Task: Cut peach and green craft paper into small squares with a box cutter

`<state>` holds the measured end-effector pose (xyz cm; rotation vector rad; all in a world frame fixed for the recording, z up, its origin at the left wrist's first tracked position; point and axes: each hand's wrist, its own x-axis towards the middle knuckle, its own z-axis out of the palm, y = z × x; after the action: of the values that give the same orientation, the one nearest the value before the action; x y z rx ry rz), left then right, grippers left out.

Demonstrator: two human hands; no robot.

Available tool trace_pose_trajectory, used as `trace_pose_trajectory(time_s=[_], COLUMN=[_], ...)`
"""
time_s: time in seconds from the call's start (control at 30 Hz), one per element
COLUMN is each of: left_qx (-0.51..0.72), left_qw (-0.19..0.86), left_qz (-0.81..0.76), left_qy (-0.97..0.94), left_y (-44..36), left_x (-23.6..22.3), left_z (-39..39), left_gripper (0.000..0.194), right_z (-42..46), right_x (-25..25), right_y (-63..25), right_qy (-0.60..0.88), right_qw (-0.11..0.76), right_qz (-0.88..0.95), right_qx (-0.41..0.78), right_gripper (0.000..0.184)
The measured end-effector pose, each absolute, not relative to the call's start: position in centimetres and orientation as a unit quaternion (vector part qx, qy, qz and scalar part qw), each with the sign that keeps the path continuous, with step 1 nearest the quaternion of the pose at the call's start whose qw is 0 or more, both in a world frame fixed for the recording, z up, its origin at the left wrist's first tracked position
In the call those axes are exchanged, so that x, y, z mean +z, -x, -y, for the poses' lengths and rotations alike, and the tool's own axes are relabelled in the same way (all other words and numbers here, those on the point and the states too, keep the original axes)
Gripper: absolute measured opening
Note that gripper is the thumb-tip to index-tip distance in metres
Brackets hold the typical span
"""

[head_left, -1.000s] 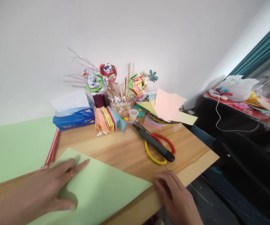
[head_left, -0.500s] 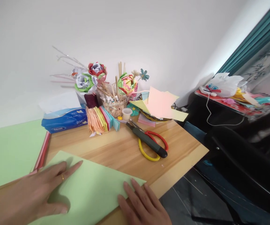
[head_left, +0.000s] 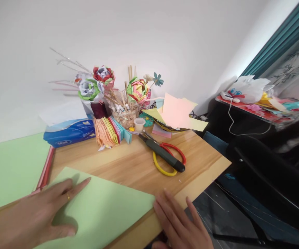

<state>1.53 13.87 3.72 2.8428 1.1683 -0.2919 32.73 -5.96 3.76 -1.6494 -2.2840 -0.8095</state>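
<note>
A folded sheet of light green paper point(head_left: 108, 204) lies on the wooden table near its front edge, one pointed corner toward the right. My left hand point(head_left: 48, 207) rests on the paper's left part, index finger stretched out and thumb apart, with a ring on one finger. At the right tip of the paper, my right hand point(head_left: 180, 221) lies with fingers extended, its fingertips by the corner and on the table. Beyond the paper lie scissors point(head_left: 162, 169) with red and yellow handles, and a dark-handled tool point(head_left: 165, 154) rests across them.
Behind stand a blue tissue pack point(head_left: 69, 133), a bundle of folded coloured papers point(head_left: 106, 133), paper flowers point(head_left: 104, 76), a small cup point(head_left: 139, 124) and stacked paper sheets point(head_left: 177, 110). More green paper point(head_left: 11, 169) is at left. A black chair point(head_left: 266, 173) stands right.
My right hand has slid rightward off the paper's surface to its right corner, its fingers now spread more. My left hand stays in place. The view has shifted slightly.
</note>
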Motion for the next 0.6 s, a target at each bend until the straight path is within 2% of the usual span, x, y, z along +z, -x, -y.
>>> trace_pose_trajectory(time_s=[0.27,0.4,0.6], left_qx=[-0.115,-0.121,-0.067], left_qw=[0.086,0.078,0.068], left_qz=[-0.366,-0.368,-0.351], left_qy=[-0.920,-0.919,-0.931], left_y=[-1.7,-2.3,-2.3], left_x=[4.4,5.3,4.7], left_z=[-14.4,-14.1,-13.7], left_gripper=[0.080,0.080,0.087], right_z=[3.6,0.1,-3.9], right_x=[3.6,4.7,6.6], right_y=[-31.7,-29.4,-26.8], right_qy=[0.547,0.489,0.461], right_qw=[0.136,0.151,0.130], right_qz=[0.793,0.854,0.865], right_qx=[-0.233,-0.095,0.149], right_gripper=[0.079,0.087,0.085])
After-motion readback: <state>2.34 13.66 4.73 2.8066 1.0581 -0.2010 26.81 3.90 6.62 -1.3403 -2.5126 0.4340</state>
